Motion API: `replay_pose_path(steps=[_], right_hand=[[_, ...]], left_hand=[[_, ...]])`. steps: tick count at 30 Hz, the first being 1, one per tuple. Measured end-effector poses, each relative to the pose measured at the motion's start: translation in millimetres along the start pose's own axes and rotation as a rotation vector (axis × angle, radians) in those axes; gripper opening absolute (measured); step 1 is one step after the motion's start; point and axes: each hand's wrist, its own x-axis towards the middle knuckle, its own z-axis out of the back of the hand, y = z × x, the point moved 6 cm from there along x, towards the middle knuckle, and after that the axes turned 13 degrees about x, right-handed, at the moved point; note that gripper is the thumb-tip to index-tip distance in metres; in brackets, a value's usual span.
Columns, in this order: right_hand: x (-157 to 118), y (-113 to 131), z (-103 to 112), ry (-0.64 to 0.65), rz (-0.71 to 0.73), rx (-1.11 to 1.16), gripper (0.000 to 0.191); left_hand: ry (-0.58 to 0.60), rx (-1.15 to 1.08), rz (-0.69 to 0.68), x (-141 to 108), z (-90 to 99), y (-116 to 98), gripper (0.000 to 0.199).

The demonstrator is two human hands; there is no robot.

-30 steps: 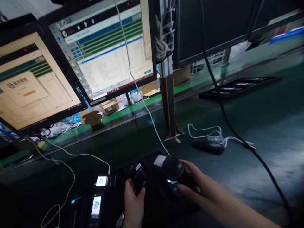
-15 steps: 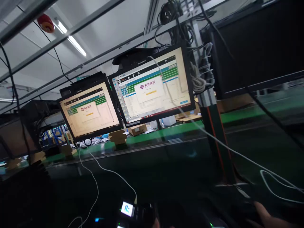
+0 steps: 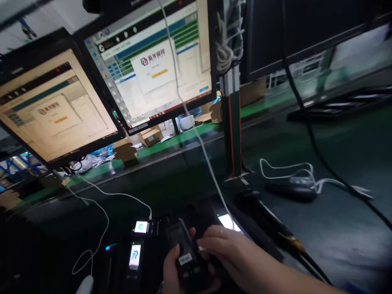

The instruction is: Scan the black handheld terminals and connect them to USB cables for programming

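My left hand [image 3: 172,265] is closed around a black handheld device [image 3: 187,255] with a dark screen and a white label near its lower end. Beside the device's right edge, my right hand [image 3: 226,245] pinches the small white plug end of a cable [image 3: 206,153]. The cable runs down past the monitor to my fingers. Whether the plug is inside the device or only against its side, I cannot tell. To the left lie one device with a lit screen [image 3: 141,227] and a cable in it, and another lit device [image 3: 134,257]. Behind my right hand glows a further screen [image 3: 227,221].
Two lit monitors [image 3: 153,77] hang above the bench, with a dark monitor [image 3: 306,32] at the right. A post [image 3: 232,134] stands behind the devices. A black scanner-like tool [image 3: 263,212], a coiled white cable [image 3: 312,173] and a computer mouse [image 3: 85,284] lie around.
The view has tipped down and closer to the bench. Both hands have come into view together at the dark-screened device, the right one now pinching the white cable's end.
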Motion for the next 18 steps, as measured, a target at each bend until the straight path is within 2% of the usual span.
replay_pose_path(steps=[4, 8, 11, 14, 18], right_hand=[[-3, -4, -4, -0.037, 0.004, 0.002, 0.026], [-4, -3, -5, -0.035, 0.074, 0.01, 0.026], [-4, 3, -5, -0.027, 0.114, 0.039, 0.031], [-5, 4, -8, 0.02, 0.09, 0.055, 0.03], [-5, 4, -9, 0.034, 0.072, -0.082, 0.024]], left_hand=[[0.118, -0.026, -0.039, -2, -10.1, -2, 0.046], [0.139, -0.048, -0.011, -2, -11.3, -1, 0.045], [0.111, -0.026, -0.018, -2, -11.2, -2, 0.045], [0.051, 0.03, -0.015, -1, -7.9, -2, 0.044], [-0.084, 0.111, -0.049, -2, 8.6, -1, 0.042]])
